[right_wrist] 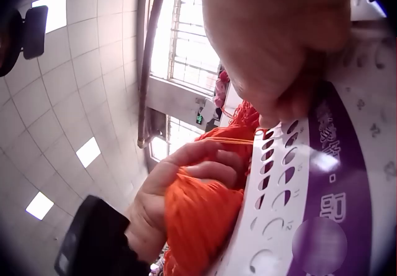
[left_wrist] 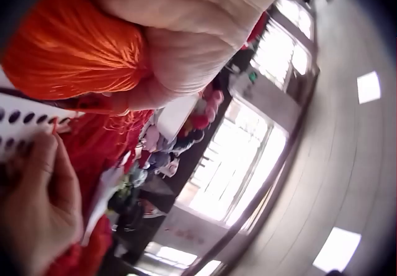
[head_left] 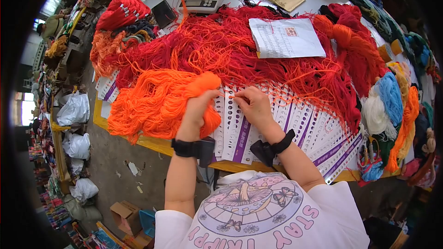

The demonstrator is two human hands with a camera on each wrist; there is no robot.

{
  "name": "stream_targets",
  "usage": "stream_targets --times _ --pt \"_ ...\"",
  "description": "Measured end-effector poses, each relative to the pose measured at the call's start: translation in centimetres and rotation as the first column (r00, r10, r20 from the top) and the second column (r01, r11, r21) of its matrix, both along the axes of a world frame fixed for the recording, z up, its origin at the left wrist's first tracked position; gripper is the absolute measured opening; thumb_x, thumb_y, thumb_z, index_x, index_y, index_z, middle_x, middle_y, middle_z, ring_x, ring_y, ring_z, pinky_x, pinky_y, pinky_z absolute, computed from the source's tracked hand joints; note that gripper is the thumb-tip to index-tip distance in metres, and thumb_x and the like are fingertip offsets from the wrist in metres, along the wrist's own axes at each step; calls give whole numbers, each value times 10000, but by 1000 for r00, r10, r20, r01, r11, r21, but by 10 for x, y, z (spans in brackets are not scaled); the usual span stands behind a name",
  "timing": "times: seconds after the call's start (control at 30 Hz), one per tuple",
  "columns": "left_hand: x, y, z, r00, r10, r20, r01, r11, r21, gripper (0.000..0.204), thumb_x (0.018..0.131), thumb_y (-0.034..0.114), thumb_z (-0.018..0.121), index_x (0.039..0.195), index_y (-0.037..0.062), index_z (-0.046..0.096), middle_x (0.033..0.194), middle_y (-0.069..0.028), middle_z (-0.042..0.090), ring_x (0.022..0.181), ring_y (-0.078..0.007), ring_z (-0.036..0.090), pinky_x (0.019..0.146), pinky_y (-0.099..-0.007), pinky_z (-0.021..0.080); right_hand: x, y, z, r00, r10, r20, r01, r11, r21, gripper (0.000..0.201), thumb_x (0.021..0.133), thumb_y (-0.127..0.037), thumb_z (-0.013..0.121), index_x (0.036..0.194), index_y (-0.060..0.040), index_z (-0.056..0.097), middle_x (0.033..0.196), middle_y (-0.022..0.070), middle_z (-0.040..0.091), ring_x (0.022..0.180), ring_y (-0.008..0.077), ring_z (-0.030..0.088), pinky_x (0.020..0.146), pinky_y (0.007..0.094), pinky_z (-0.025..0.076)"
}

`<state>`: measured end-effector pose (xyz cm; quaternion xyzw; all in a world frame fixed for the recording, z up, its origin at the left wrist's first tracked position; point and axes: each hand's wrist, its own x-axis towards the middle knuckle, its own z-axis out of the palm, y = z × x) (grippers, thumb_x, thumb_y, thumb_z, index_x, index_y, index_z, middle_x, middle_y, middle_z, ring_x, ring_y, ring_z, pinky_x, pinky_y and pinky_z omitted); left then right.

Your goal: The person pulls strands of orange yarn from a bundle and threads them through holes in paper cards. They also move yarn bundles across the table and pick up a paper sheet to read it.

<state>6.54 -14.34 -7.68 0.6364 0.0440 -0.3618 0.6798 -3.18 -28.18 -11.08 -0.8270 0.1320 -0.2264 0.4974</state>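
In the head view the left hand (head_left: 197, 110) grips a bunched skein of bright orange yarn (head_left: 152, 99); the skein bulges from that hand in the left wrist view (left_wrist: 74, 46). The right hand (head_left: 254, 106) pinches at the top of a white card with punched holes and a purple band (head_left: 242, 138). An orange strand (right_wrist: 232, 140) runs between the hands to the card's holes in the right wrist view. In the left wrist view the right hand's fingertips (left_wrist: 49, 142) hold a short orange end at a hole.
Red and orange yarn (head_left: 207, 41) is heaped behind the hands, with a printed sheet (head_left: 287, 38) on it. More punched cards (head_left: 323, 143) fan out to the right. A scale (head_left: 199, 3) with a white tray stands at the back; blue, white and orange skeins (head_left: 391, 97) lie at the right.
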Motion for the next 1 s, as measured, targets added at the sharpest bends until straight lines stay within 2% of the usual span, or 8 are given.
stream_targets --times 0.03,0.13,0.3,0.37,0.4,0.57,0.77,1.0 --pt "13 14 -9 919 -45 -392 -79 952 -295 170 764 108 606 911 29 578 731 12 549 556 -74 466 520 -206 398 0 1 0 999 -12 33 13 999 -43 107 740 -94 646 749 4 603 679 87 540 571 187 531 524 278 415" --pt "19 21 -4 889 -414 -197 307 856 -416 196 790 129 586 968 49 570 803 -4 558 641 -81 509 591 -219 420 0 3 17 993 -31 -112 32 999 3 174 785 -160 604 705 -15 554 694 111 539 616 273 538 555 343 425" --pt "-14 -10 -12 632 -446 634 365 893 264 208 809 198 591 966 63 574 825 -28 564 721 -100 529 661 -259 430 3 3 9 992 -93 -85 94 996 6 197 833 -207 553 758 -26 531 701 118 537 633 290 537 557 361 420" --pt "22 11 14 941 -307 143 226 883 412 215 792 206 613 949 64 576 819 -33 576 739 -108 541 667 -279 441 4 5 8 990 -123 -65 124 992 16 183 834 -208 552 798 -30 539 724 121 549 649 291 546 565 361 427" --pt "28 26 44 983 6 184 2 999 -48 213 784 222 630 904 57 571 786 -42 586 707 -144 576 637 -282 468 5 5 7 990 -132 -52 133 991 16 176 831 -207 554 817 -31 543 739 122 556 656 291 551 568 361 431" --pt "167 172 30 762 572 303 -558 818 -140 235 839 237 570 952 32 569 882 -102 604 819 -187 603 731 -332 509 5 6 4 987 -150 -60 151 988 13 149 812 -174 572 854 -32 564 790 117 575 673 275 570 575 344 447" --pt "26 47 64 890 -121 439 138 990 -7 304 871 247 530 1000 -18 602 985 -103 620 925 -164 582 857 -294 430 6 9 25 1000 12 -29 -2 953 304 124 779 -126 613 844 -22 633 810 66 592 656 155 568 583 264 448" --pt "-26 -4 36 956 -208 209 263 920 -290 441 926 303 403 1173 -57 463 1182 -141 507 980 -178 534 839 -311 457 -2 18 50 989 141 34 -127 725 677 150 815 -164 614 866 -24 630 726 16 606 600 66 558 501 185 447"
